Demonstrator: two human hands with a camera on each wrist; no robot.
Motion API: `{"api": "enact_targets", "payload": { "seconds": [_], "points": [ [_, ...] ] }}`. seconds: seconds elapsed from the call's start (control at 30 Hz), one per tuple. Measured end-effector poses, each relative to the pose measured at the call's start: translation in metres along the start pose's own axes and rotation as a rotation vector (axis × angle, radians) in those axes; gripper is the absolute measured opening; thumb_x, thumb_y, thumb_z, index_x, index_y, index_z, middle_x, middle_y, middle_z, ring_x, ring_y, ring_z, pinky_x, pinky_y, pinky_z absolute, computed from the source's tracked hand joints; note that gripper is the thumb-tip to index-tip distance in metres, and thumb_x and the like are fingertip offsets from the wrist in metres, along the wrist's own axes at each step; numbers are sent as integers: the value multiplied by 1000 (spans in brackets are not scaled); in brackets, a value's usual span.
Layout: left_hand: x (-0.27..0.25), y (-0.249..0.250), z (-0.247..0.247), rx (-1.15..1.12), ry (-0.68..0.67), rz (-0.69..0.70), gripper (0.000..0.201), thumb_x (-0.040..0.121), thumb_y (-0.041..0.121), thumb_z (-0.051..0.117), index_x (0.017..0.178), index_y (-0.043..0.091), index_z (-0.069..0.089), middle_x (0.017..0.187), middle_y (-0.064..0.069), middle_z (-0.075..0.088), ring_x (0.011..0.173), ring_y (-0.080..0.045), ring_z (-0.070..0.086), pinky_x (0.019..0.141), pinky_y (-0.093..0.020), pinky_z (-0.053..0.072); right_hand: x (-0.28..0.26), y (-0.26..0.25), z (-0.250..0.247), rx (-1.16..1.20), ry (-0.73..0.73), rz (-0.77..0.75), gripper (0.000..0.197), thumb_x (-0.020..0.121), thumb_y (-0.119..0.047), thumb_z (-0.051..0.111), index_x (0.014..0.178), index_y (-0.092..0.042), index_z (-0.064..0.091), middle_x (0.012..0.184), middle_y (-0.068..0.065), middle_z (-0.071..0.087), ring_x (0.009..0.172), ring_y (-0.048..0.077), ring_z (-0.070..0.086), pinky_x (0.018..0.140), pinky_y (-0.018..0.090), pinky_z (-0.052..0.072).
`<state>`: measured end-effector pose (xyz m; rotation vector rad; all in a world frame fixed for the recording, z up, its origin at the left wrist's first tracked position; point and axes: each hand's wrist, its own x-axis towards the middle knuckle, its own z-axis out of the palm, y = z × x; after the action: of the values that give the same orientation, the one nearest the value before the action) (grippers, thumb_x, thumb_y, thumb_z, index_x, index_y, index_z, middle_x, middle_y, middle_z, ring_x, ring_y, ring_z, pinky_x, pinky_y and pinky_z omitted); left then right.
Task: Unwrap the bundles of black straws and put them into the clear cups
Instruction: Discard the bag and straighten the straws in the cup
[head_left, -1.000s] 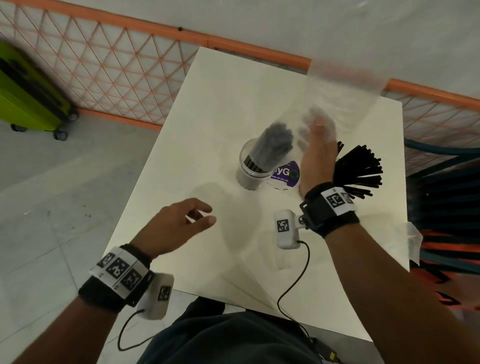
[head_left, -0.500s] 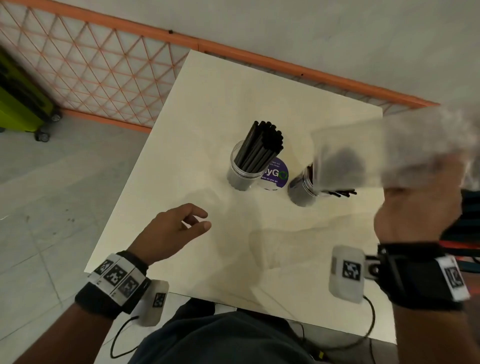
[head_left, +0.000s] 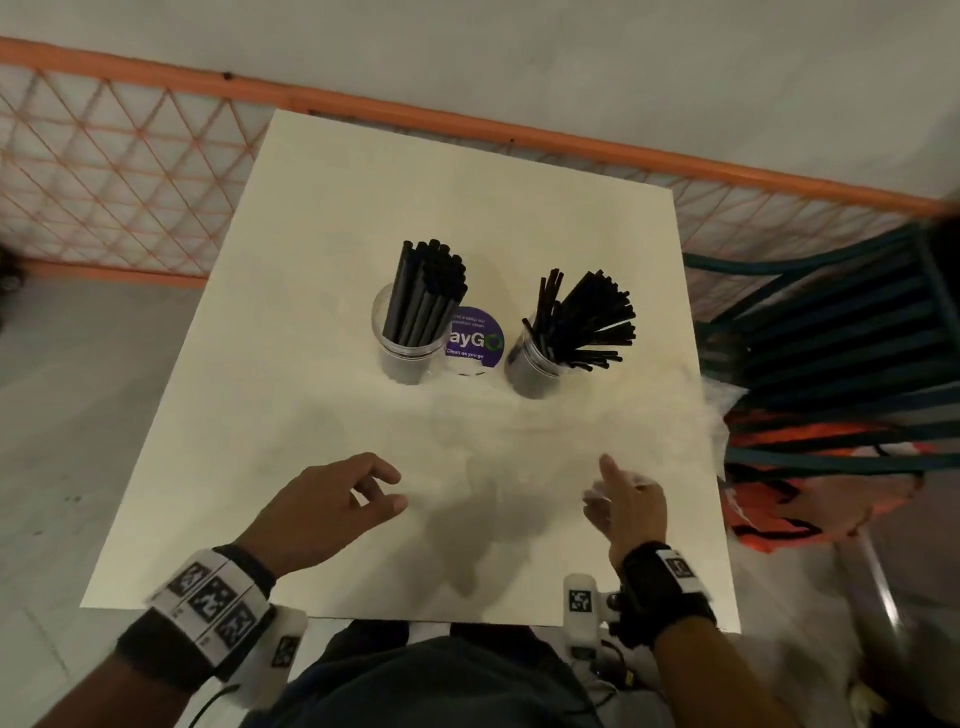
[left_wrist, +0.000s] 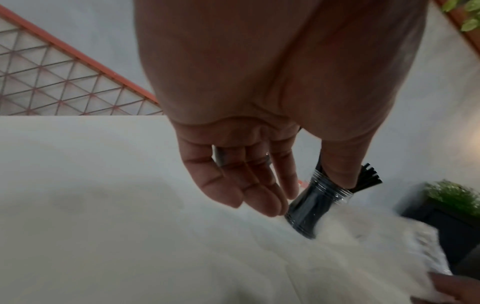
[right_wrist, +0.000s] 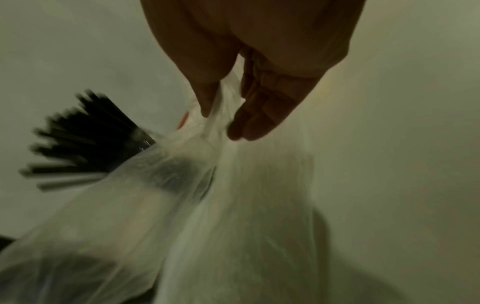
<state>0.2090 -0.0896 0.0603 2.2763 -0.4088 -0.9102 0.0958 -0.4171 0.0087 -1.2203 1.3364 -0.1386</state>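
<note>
Square, matt white table (head_left: 322, 291), seen from above with its near edge at the person's body. Two clear ribbed plastic cups stand on it, beyond both hands. The left clear cup (head_left: 402, 358), ahead of the left hand (head_left: 332, 506), holds a tight, upright bundle of black straws (head_left: 428, 291). The right clear cup (head_left: 530, 371), ahead of and slightly inward of the right hand (head_left: 631, 506), holds fanned black straws (head_left: 587, 322) leaning away to the right. A round purple sticker (head_left: 475, 338) with white lettering lies flat between the cups. Thin translucent plastic wrap (right_wrist: 233, 195) drapes onto the surface below the right hand, blurred.
</note>
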Motion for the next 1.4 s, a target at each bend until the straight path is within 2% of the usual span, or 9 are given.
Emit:
{"api": "enact_targets", "payload": {
  "seconds": [0.17, 0.33, 0.5, 0.6, 0.7, 0.87, 1.0, 1.1, 1.4],
  "points": [
    [0, 14, 6, -11, 15, -12, 24, 85, 56, 63, 103, 41, 61, 90, 15, 69, 68, 1, 60, 70, -23, 50, 14, 13, -1, -219, 93, 17, 61, 72, -41, 82, 109, -1, 54, 76, 15, 70, 52, 22, 65, 55, 32, 54],
    [-4, 26, 7, -30, 49, -22, 26, 83, 59, 63, 103, 42, 61, 90, 16, 69, 74, -1, 62, 75, -27, 54, -3, -6, -16, -555, 121, -86, 72, 67, -58, 80, 106, -14, 37, 77, 7, 59, 75, 31, 61, 75, 45, 52],
    [9, 39, -5, -115, 334, -10, 75, 59, 77, 66, 124, 44, 49, 109, 20, 61, 93, -2, 61, 80, -30, 52, -34, -51, -29, -578, 48, -478, 42, 79, -43, 74, 91, -14, 46, 70, 2, 53, 63, 25, 52, 65, 40, 48],
    [38, 48, -22, -164, 519, -12, 110, 46, 78, 73, 142, 38, 35, 130, 14, 54, 117, -10, 52, 95, -36, 47, -55, -83, -15, -744, -172, -795, 26, 83, -36, 72, 79, -27, 49, 66, -7, 54, 58, 12, 51, 57, 19, 41],
    [80, 55, -43, -128, 586, 39, 128, 41, 80, 76, 148, 29, 29, 147, 7, 47, 134, -17, 41, 109, -46, 40, -79, -109, 31, -733, -418, -1078, 18, 84, -34, 73, 90, -33, 56, 90, -19, 60, 83, 2, 60, 71, 5, 42],
    [143, 67, -60, -5, 596, 120, 121, 50, 79, 64, 148, 17, 31, 146, -3, 49, 138, -28, 39, 113, -51, 33, -90, -141, 138, -786, -566, -1414, 42, 93, -36, 55, 132, -21, 54, 138, -7, 51, 128, 12, 45, 105, 21, 36],
    [166, 66, -52, 156, 617, 198, 73, 72, 61, 47, 133, 21, 46, 126, -3, 60, 122, -35, 52, 101, -57, 41, -70, -158, 204, -1044, -580, -1384, 70, 96, -50, 46, 153, -16, 24, 164, 5, 16, 151, 24, 11, 122, 38, 14],
    [171, 62, -46, 242, 601, 187, 82, 63, 66, 60, 134, 29, 45, 127, 7, 59, 128, -29, 49, 107, -56, 36, -54, -161, 221, -1070, -530, -1321, 86, 92, -63, 43, 156, -14, 10, 166, 7, 3, 153, 23, 1, 124, 42, 8],
    [174, 62, -48, 173, 558, 250, 84, 61, 62, 55, 136, 26, 46, 133, 7, 56, 133, -24, 42, 114, -54, 26, -46, -146, 219, -971, -541, -1114, 84, 90, -64, 48, 154, -16, 20, 161, 4, 24, 150, 20, 16, 119, 40, 26]
  ]
}}
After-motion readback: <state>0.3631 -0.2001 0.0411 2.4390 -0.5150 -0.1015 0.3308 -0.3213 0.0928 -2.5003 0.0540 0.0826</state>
